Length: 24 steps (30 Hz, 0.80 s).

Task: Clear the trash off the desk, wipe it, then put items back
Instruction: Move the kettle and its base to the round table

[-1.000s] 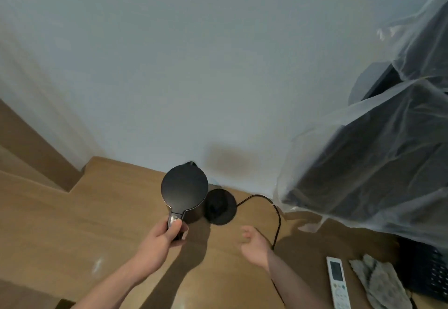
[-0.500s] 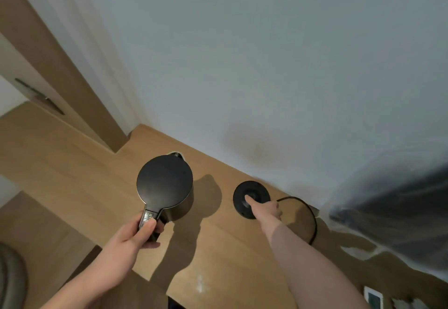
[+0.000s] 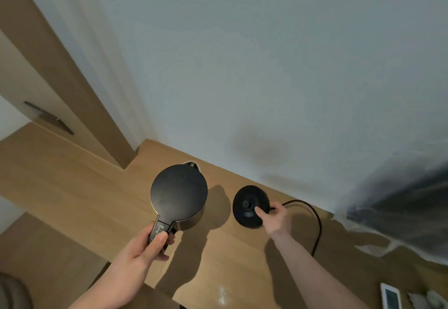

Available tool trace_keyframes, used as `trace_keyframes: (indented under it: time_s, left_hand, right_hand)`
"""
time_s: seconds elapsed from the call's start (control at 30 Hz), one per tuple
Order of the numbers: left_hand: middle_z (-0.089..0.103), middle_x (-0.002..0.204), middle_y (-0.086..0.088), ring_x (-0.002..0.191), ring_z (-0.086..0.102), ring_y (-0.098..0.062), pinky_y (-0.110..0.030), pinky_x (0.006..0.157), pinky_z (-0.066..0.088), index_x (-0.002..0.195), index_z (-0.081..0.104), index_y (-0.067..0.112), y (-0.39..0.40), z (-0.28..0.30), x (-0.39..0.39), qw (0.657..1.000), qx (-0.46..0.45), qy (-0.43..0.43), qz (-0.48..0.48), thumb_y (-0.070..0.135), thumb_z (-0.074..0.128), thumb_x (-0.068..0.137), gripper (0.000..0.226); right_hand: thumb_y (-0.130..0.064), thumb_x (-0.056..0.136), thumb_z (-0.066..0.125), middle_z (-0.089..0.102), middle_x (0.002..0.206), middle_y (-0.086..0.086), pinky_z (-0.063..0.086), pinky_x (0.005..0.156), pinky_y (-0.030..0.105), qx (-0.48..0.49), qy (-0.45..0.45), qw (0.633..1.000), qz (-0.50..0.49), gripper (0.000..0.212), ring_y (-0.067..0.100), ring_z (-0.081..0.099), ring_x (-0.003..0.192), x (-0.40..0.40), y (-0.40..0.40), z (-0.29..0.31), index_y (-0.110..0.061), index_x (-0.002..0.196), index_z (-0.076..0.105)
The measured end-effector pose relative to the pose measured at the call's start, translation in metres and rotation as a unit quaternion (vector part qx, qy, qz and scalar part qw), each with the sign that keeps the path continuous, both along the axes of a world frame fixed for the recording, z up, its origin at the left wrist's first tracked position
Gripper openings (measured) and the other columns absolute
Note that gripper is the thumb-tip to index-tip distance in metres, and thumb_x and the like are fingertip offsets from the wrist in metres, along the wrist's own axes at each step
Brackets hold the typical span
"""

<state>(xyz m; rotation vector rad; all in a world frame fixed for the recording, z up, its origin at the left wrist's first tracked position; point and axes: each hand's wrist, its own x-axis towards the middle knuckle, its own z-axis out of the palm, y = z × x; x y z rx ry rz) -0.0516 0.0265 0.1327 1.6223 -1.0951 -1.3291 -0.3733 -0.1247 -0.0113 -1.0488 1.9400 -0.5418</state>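
Note:
A black electric kettle [image 3: 179, 192] with a round flat lid hangs just above the wooden desk [image 3: 232, 255], and my left hand [image 3: 148, 248] grips its handle, thumb on top. To its right the kettle's round black base [image 3: 247, 205] lies on the desk near the wall. My right hand [image 3: 276, 216] pinches the base's right edge, thumb on its top. A black cord [image 3: 315, 221] loops from the base toward the right.
A dark object wrapped in clear plastic [image 3: 407, 207] fills the right side of the desk. A white remote [image 3: 390, 297] and a grey cloth [image 3: 431, 301] lie at the bottom right. A wooden cabinet [image 3: 48, 85] stands at the left.
My right hand went from free, to touching the base, to pinching its right edge. My left hand has kept hold of the kettle, which now sits apart from the base, to its left.

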Motion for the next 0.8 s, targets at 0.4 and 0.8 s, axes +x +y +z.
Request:
trace_keyframes:
  time_s: [0.4, 0.8]
  left_hand:
    - [0.072, 0.096, 0.0, 0.09, 0.067, -0.013, -0.039, 0.084, 0.06, 0.098, 0.072, 0.035, -0.008, 0.02, 0.022, 0.992, -0.039, 0.033, -0.112, 0.065, 0.056, 0.081, 0.038]
    - [0.066, 0.083, 0.002, 0.076, 0.057, -0.013, -0.029, 0.067, 0.048, 0.088, 0.073, 0.022, 0.052, 0.056, 0.002, 0.989, -0.09, 0.077, -0.09, 0.079, 0.07, 0.07, 0.061]
  right_hand:
    - [-0.026, 0.086, 0.084, 0.063, 0.063, -0.006, 0.04, 0.047, 0.012, -0.171, -0.044, 0.982, -0.071, 0.018, -0.003, 0.058, 0.051, 0.012, 0.096, 0.162, -0.023, 0.098, 0.071]
    - [-0.013, 0.094, 0.075, 0.076, 0.074, 0.002, 0.05, 0.057, 0.012, -0.237, -0.184, 0.953, -0.045, 0.009, 0.005, 0.066, 0.061, -0.002, 0.189, 0.242, -0.017, 0.102, 0.072]
